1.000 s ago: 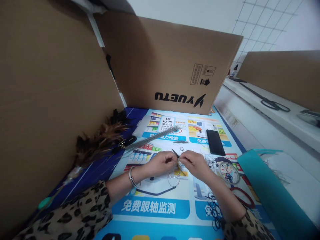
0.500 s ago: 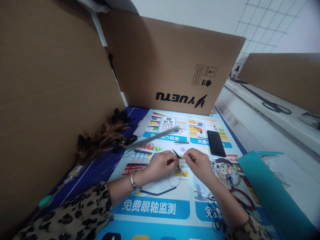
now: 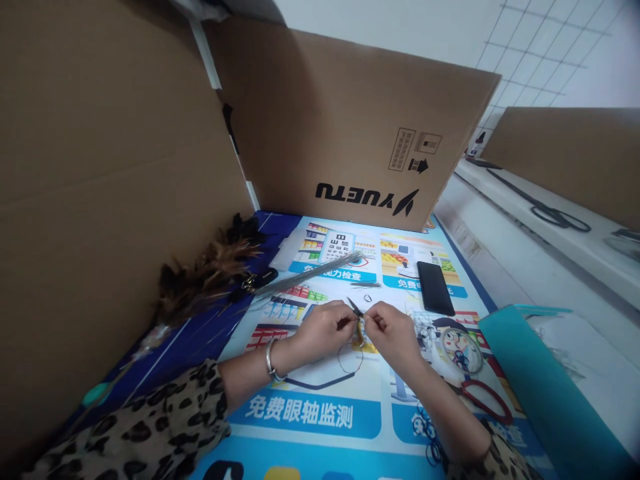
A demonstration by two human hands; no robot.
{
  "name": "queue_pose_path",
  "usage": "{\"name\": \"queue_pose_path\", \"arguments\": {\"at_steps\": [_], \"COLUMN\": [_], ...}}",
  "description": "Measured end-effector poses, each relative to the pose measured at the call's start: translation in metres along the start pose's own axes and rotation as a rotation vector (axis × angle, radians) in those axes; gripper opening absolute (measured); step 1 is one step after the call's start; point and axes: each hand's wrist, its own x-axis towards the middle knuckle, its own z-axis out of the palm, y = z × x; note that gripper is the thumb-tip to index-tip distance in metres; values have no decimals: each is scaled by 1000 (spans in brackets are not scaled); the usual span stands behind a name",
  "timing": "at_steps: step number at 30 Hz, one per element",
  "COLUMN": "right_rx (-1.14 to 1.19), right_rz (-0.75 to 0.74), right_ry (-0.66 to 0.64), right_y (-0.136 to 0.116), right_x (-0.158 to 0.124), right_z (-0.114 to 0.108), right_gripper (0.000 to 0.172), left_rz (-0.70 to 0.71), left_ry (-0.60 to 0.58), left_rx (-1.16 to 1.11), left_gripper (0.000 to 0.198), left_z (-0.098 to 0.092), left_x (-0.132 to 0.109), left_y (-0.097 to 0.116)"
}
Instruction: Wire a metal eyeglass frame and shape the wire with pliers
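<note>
My left hand (image 3: 327, 328), with a silver bangle on its wrist, is closed in a pinch. Opposite it, my right hand (image 3: 393, 333) is also pinched, its fingertips almost touching the left ones. A small dark pointed piece (image 3: 355, 307) sticks up between them, too small to name for certain. Below the fingers hangs a yellowish strip (image 3: 360, 331), along with a thin wire loop (image 3: 351, 360) that seems to come from the left hand. What the right fingers grip is hidden. Just beyond the hands lies a small black ring (image 3: 368, 299).
A bundle of thin wires (image 3: 310, 273) and a short bundle (image 3: 367, 285) lie ahead. Brown feathers (image 3: 207, 270) rest left. On the right are a black phone (image 3: 435, 288), a round clear dish (image 3: 461, 351), red-handled scissors (image 3: 485, 402), black rings (image 3: 434, 453) and a teal folder (image 3: 540, 380). Cardboard (image 3: 360, 127) stands behind.
My right hand has come slightly left, closer to the left hand. The whole view has shifted a little; the hands still pinch.
</note>
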Motion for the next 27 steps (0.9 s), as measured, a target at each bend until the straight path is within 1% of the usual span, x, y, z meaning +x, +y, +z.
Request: {"name": "queue_pose_path", "arguments": {"at_steps": [3, 9, 16, 19, 22, 24, 27], "right_rx": [-17, -30, -59, -18, 66, 127, 181], "right_rz": [-6, -31, -49, 2, 117, 180, 202], "right_ry": [19, 13, 30, 12, -1, 31, 84], "right_y": [0, 1, -1, -2, -2, -1, 3], "right_x": [-2, -5, -8, -8, -5, -1, 4], "right_z": [3, 11, 15, 15, 8, 0, -9], "right_gripper": [10, 11, 12, 12, 12, 11, 9], "left_rz": [-12, -31, -9, 14, 40, 50, 44], "left_ry": [7, 15, -30, -54, -79, -98, -99], "left_rx": [30, 65, 69, 82, 95, 100, 79], "left_gripper": [16, 14, 15, 14, 15, 16, 17], "left_z": [0, 1, -1, -1, -1, 0, 0], "left_x": [0, 1, 1, 2, 2, 2, 3], "left_y": [0, -1, 0, -2, -5, -7, -7]}}
